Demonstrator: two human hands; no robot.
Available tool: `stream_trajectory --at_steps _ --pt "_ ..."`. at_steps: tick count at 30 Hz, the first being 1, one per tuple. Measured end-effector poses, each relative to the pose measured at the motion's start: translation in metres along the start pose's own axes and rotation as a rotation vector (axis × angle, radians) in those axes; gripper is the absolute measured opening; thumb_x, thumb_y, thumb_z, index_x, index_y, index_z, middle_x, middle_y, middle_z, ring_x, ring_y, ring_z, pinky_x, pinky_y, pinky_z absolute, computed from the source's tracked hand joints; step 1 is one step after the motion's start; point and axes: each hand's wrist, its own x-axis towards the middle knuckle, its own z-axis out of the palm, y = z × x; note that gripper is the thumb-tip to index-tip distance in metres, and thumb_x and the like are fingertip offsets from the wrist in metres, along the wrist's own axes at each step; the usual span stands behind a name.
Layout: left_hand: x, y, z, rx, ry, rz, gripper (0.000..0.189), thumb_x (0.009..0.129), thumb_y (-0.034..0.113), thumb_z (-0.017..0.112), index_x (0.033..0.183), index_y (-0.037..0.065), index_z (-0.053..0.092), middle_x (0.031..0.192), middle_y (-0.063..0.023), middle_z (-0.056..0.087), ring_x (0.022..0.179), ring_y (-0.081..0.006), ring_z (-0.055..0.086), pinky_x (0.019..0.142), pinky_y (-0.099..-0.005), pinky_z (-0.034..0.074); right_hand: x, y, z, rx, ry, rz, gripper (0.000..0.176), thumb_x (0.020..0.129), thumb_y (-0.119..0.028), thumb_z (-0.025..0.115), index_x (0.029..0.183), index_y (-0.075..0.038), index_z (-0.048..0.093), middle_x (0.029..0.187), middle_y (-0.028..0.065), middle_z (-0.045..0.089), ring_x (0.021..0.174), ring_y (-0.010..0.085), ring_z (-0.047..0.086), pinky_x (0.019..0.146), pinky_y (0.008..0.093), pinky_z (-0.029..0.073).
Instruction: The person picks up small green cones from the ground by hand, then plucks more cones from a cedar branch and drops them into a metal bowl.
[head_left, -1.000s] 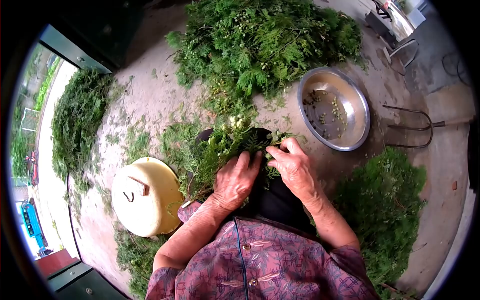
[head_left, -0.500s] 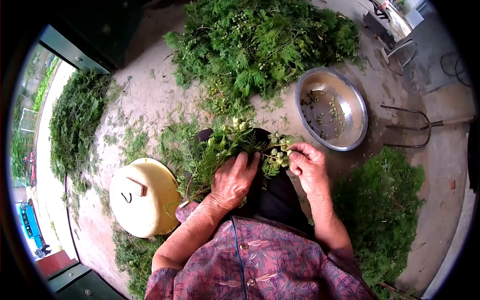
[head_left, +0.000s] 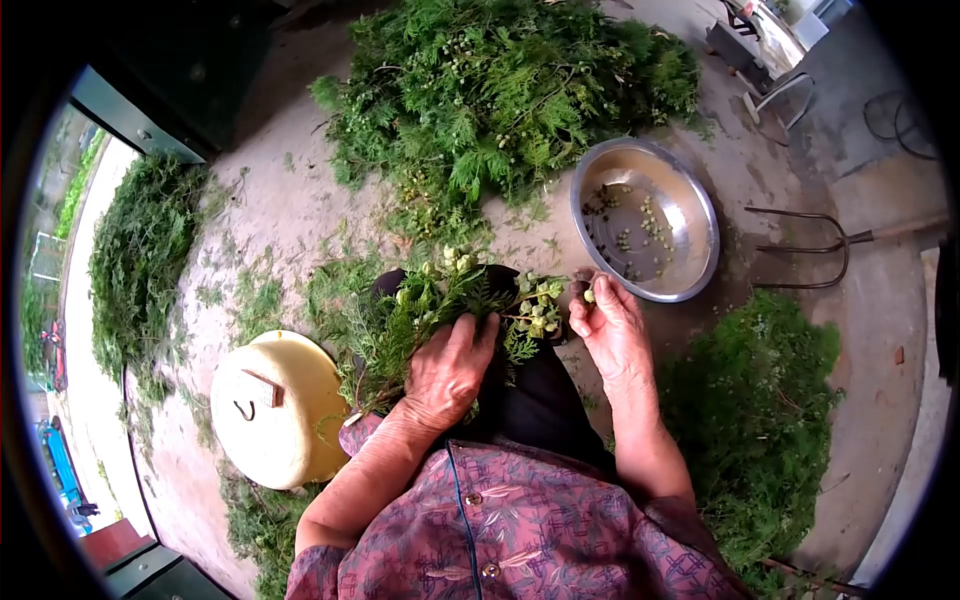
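Over my lap lies a leafy green conifer branch (head_left: 395, 325) bearing clusters of pale green cones (head_left: 538, 306). My left hand (head_left: 447, 368) is closed around its stems. Just right of the cluster, my right hand (head_left: 613, 325) pinches a small pale green cone (head_left: 589, 296) between thumb and fingertips, apart from the branch. Beyond that hand stands a wide steel basin (head_left: 708, 240) with several loose cones scattered over its bottom.
A large heap of cut branches (head_left: 500, 90) lies ahead, with more piles at the left (head_left: 145, 240) and right (head_left: 765, 400). An upturned yellow tub (head_left: 285, 425) rests by my left arm. A pitchfork (head_left: 845, 240) lies at the right.
My right hand has pulled away from the cone cluster, with a single cone now in its fingers. My left hand keeps its hold on the branch. The view has shifted slightly.
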Motion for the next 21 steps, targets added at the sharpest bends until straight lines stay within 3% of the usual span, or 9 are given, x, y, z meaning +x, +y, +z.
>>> stream_trajectory --at_steps 3,7,12,17,19,21 --pt "-0.001 -0.001 0.001 -0.001 0.004 0.001 0.046 0.07 0.005 0.051 0.115 0.012 0.055 0.097 -0.0097 0.049 0.07 -0.0229 0.056 0.058 -0.0319 0.051 0.002 0.004 -0.006 -0.313 -0.1 -0.023 0.022 0.084 -0.005 0.057 0.106 -0.001 0.055 0.085 0.0042 0.055 0.061 0.0089 0.048 0.046 0.0185 0.035" --pt "0.0 -0.001 0.0 -0.004 0.009 0.003 0.045 0.071 0.005 0.051 0.115 0.013 0.055 0.096 -0.0095 0.049 0.07 -0.0225 0.056 0.058 -0.0311 0.05 0.006 0.013 -0.004 -0.445 -0.122 -0.001 0.021 0.081 -0.003 0.06 0.102 -0.001 0.059 0.074 -0.0005 0.054 0.056 0.0053 0.046 0.045 0.0169 0.035" --pt "-0.001 0.0 -0.002 0.02 0.004 -0.013 0.044 0.072 0.005 0.052 0.115 0.013 0.055 0.094 -0.0091 0.049 0.07 -0.0222 0.056 0.057 -0.0307 0.05 0.004 -0.003 -0.011 -0.427 0.09 -0.298 0.007 0.084 -0.005 0.057 0.09 -0.001 0.056 0.065 0.0007 0.052 0.05 0.0067 0.044 0.045 0.0185 0.035" --pt "0.0 0.0 0.001 0.01 0.014 -0.015 0.045 0.072 0.005 0.052 0.116 0.013 0.054 0.094 -0.009 0.049 0.069 -0.0224 0.056 0.057 -0.0311 0.05 -0.008 -0.004 -0.021 -0.056 -0.096 0.095 0.011 0.083 -0.004 0.055 0.094 -0.006 0.053 0.085 0.0044 0.056 0.073 0.0152 0.057 0.055 0.0243 0.044" --pt "0.0 0.001 0.001 -0.004 -0.004 -0.029 0.046 0.072 0.004 0.052 0.117 0.013 0.054 0.094 -0.0089 0.049 0.07 -0.0225 0.056 0.056 -0.0311 0.05 -0.014 0.01 -0.026 0.018 -0.133 0.124 0.013 0.081 -0.006 0.06 0.092 -0.005 0.053 0.083 0.0051 0.057 0.067 0.0137 0.056 0.052 0.0233 0.043" --pt "0.0 0.001 -0.001 -0.006 -0.018 -0.029 0.043 0.074 0.005 0.051 0.116 0.011 0.053 0.092 -0.0085 0.048 0.071 -0.022 0.055 0.056 -0.0313 0.05 -0.021 0.025 -0.019 -0.201 -0.075 0.047 0.018 0.078 -0.004 0.064 0.093 -0.004 0.054 0.079 0.0043 0.057 0.062 0.011 0.054 0.048 0.0205 0.041"
